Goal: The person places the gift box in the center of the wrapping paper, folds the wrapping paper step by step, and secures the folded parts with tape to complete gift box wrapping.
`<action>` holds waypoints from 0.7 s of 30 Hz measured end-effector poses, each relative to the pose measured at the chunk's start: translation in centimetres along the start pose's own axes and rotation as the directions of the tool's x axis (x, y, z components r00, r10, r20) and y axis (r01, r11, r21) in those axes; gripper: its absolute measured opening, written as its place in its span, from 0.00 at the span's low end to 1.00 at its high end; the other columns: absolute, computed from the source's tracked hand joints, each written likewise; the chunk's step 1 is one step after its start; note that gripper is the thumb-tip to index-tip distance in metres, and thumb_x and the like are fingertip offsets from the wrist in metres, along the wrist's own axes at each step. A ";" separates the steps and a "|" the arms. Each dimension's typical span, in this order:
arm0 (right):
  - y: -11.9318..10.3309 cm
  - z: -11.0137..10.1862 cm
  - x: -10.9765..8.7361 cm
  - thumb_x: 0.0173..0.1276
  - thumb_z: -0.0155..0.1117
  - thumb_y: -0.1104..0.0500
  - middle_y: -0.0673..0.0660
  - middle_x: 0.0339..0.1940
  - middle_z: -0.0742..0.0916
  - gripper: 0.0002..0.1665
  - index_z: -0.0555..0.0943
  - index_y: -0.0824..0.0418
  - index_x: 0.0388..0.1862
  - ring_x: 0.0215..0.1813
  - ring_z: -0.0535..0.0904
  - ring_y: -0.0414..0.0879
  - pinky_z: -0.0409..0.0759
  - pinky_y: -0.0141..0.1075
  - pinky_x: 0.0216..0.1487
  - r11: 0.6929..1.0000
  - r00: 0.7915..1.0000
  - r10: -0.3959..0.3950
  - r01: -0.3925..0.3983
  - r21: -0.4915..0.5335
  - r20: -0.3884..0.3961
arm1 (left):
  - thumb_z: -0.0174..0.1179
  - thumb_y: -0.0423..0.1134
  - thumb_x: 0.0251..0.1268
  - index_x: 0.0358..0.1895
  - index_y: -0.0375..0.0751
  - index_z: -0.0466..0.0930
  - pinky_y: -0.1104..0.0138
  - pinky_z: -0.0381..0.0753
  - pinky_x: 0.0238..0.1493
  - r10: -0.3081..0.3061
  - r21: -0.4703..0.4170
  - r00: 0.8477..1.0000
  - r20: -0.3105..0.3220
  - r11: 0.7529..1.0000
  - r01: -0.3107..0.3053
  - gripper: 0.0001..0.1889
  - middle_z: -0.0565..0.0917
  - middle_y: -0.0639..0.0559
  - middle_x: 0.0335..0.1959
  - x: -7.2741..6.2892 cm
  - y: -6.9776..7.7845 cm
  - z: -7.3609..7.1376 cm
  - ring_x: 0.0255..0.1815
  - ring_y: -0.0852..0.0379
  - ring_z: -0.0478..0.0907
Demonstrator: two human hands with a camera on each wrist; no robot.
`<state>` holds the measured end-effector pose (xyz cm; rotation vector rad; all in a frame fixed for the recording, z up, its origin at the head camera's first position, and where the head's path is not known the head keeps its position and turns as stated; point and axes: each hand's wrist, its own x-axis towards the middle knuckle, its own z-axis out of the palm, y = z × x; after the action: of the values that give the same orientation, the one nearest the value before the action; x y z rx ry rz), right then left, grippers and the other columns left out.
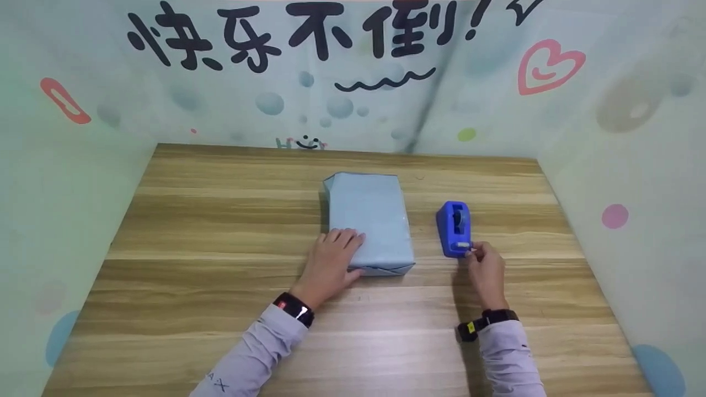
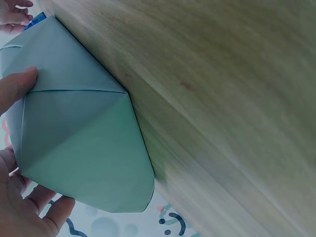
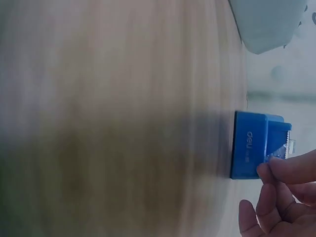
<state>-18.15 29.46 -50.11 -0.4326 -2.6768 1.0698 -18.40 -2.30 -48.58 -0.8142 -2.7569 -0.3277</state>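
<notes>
A box wrapped in light blue paper [image 1: 369, 215] lies on the wooden table, with folded paper at its near end. My left hand [image 1: 329, 264] rests on its near left corner, fingers spread over the top and thumb against the end face. In the left wrist view the thumb [image 2: 19, 88] lies near a paper fold. To the right of the box stands a blue tape dispenser [image 1: 455, 229]. At its near, toothed end my right hand [image 1: 487, 270] pinches the end of the clear tape [image 3: 278, 152] between thumb and index finger, other fingers loosely bent.
The wooden table [image 1: 209, 220] runs back to a printed backdrop [image 1: 331, 110] with writing and bubbles. Similar sheets flank it left and right. Each wrist wears a black band, and the right wristband [image 1: 499, 316] carries a small device.
</notes>
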 end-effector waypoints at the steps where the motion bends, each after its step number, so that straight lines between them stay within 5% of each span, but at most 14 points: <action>1: 0.0 -0.1 0.0 0.64 0.53 0.71 0.68 0.33 0.82 0.13 0.77 0.74 0.47 0.35 0.76 0.54 0.71 0.35 0.33 1.000 1.000 -0.020 0.020 -0.020 0.008 | 0.63 0.56 0.53 0.62 0.46 0.69 0.60 0.70 0.50 0.003 0.000 1.000 -0.006 1.000 -0.003 0.34 0.74 0.51 0.57 0.0 0.0 0.0 0.56 0.51 0.68; 8: 0.6 -0.8 -0.1 0.58 0.55 0.74 0.66 0.26 0.82 0.20 0.77 0.72 0.51 0.28 0.76 0.52 0.70 0.36 0.29 0.987 0.993 -0.111 0.114 -0.113 0.032 | 0.66 0.56 0.50 0.60 0.45 0.71 0.60 0.70 0.47 0.022 0.025 0.999 -0.044 0.999 -0.021 0.34 0.74 0.51 0.54 0.0 0.0 0.1 0.54 0.51 0.69; 15: -1.4 -0.9 -2.0 0.58 0.61 0.72 0.65 0.30 0.84 0.26 0.70 0.71 0.58 0.31 0.77 0.50 0.73 0.33 0.33 0.989 0.988 -0.150 0.151 -0.007 0.045 | 0.65 0.55 0.51 0.61 0.45 0.70 0.59 0.70 0.48 0.019 0.020 0.999 -0.026 1.000 -0.018 0.34 0.74 0.50 0.55 0.0 -0.1 -0.1 0.55 0.51 0.69; 18: -3.3 -0.3 -3.2 0.57 0.64 0.72 0.63 0.30 0.85 0.29 0.70 0.70 0.58 0.31 0.79 0.48 0.75 0.30 0.35 0.958 0.958 -0.280 0.274 0.088 0.067 | 0.65 0.55 0.52 0.62 0.45 0.69 0.59 0.70 0.48 0.011 0.018 1.000 -0.010 1.000 -0.011 0.34 0.74 0.50 0.56 0.1 0.0 -0.1 0.55 0.51 0.69; 21: -5.3 0.7 -4.7 0.55 0.65 0.72 0.59 0.28 0.85 0.32 0.68 0.71 0.60 0.31 0.79 0.46 0.76 0.30 0.35 0.880 0.881 -0.460 0.437 0.185 0.111 | 0.64 0.56 0.52 0.62 0.46 0.69 0.60 0.70 0.48 0.010 0.024 1.000 -0.002 1.000 -0.010 0.34 0.74 0.50 0.56 0.2 0.0 0.0 0.55 0.51 0.69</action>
<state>-15.00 23.73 -47.38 0.3053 -2.5957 1.1820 -18.55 -2.24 -48.57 -0.8206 -2.7486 -0.2926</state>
